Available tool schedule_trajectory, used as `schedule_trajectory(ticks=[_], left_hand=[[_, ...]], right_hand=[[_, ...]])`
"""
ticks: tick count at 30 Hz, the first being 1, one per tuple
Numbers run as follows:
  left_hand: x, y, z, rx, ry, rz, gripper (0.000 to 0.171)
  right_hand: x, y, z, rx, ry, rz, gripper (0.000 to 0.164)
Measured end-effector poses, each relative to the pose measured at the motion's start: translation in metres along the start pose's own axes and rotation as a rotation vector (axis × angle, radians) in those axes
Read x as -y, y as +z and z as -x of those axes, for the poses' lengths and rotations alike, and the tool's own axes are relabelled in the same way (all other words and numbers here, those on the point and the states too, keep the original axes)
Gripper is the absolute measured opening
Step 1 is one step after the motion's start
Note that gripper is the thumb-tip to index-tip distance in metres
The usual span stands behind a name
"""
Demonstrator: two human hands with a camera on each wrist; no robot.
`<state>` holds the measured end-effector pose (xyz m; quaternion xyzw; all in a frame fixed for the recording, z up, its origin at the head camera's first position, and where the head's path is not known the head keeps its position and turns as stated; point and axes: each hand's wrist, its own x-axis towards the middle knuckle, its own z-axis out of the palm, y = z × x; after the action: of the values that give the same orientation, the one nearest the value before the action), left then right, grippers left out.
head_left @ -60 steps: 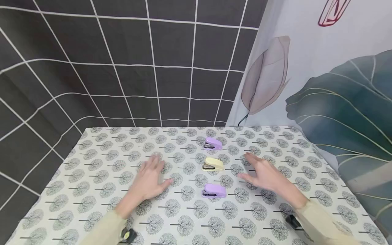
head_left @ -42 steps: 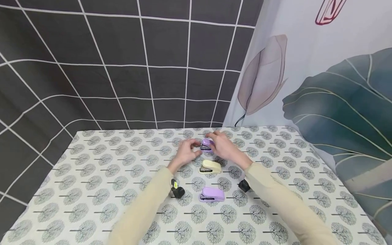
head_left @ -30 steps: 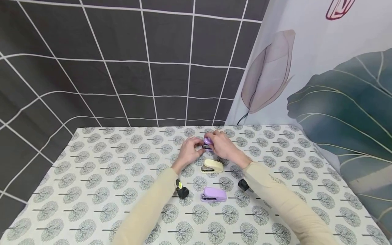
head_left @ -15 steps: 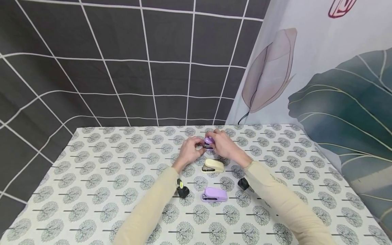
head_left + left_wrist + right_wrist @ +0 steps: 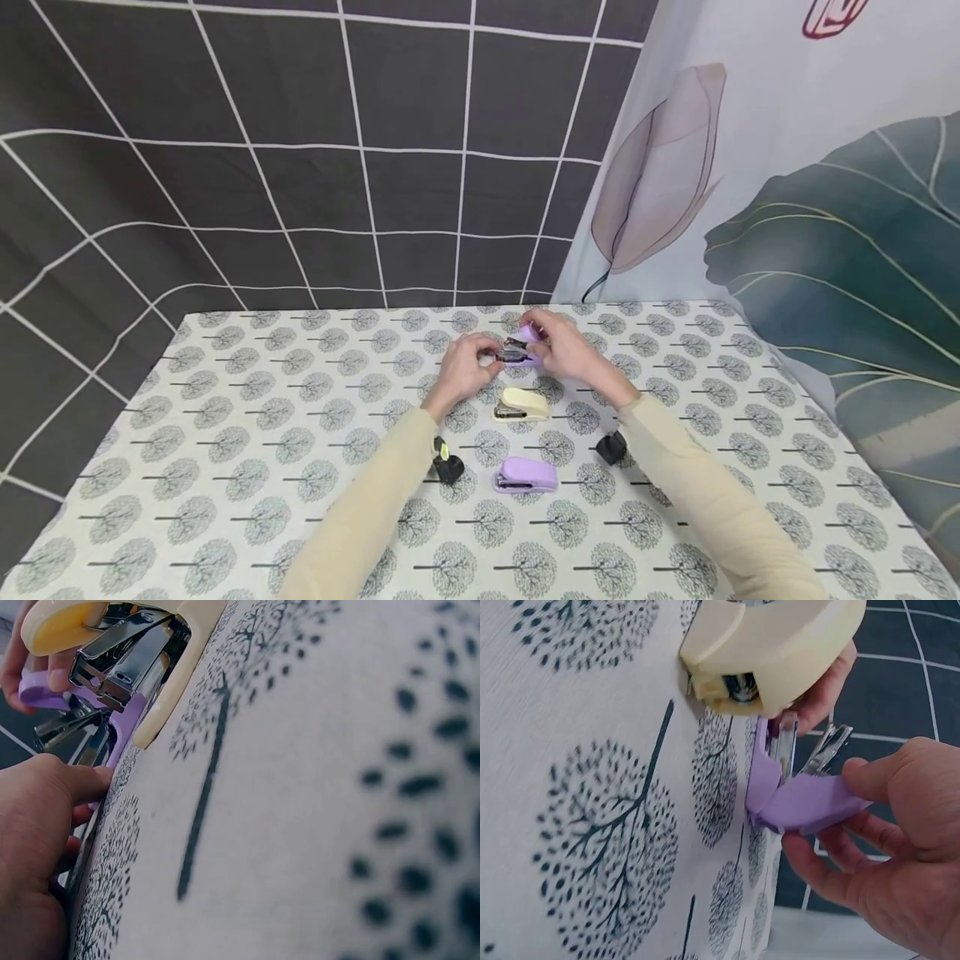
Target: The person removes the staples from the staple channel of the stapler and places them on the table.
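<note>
The farthest purple stapler (image 5: 534,362) stands on the cloth with its top cover swung up and back, so its metal magazine shows. My right hand (image 5: 568,348) pinches the raised purple cover (image 5: 810,804) between thumb and fingers. At the stapler's front end, my left hand (image 5: 462,368) holds the base between thumb and fingertips; the left wrist view shows the thumb (image 5: 82,782) against it, the other fingers partly hidden. Nearer to me lies a cream-yellow stapler (image 5: 525,403), closed and untouched. Nearest is a second purple stapler (image 5: 527,475), also closed.
A tree-print cloth (image 5: 247,467) covers the table. Behind it hangs a dark curtain with white grid lines (image 5: 300,192), and at the right a pale leaf-patterned one (image 5: 660,183). Black wrist cameras sit on both forearms, close to the two nearer staplers.
Both hands have come in from the sides to the far purple stapler. Over the last half second, my right hand has swung its cover up and back toward the right, baring the magazine.
</note>
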<state>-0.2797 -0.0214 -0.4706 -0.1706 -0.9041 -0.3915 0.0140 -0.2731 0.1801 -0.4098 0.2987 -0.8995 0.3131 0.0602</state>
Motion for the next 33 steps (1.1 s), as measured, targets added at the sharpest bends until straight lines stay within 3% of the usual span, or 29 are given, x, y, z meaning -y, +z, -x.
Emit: schedule_trajectory(ticks=[6,13,33], left_hand=[[0.0,-0.002,0.001,0.0,0.02,-0.003,0.029],[0.0,0.0,0.001,-0.011,0.02,-0.011,0.029],[-0.002,-0.002,0.004,0.006,-0.015,0.035,0.029]], right_hand=[[-0.012,-0.004,0.008,-0.041,0.011,-0.11,0.036],[-0.022,-0.008,0.018,-0.072,0.047,-0.14,0.037],[-0.043,-0.008,0.04,-0.077,0.347,-0.413,0.029]])
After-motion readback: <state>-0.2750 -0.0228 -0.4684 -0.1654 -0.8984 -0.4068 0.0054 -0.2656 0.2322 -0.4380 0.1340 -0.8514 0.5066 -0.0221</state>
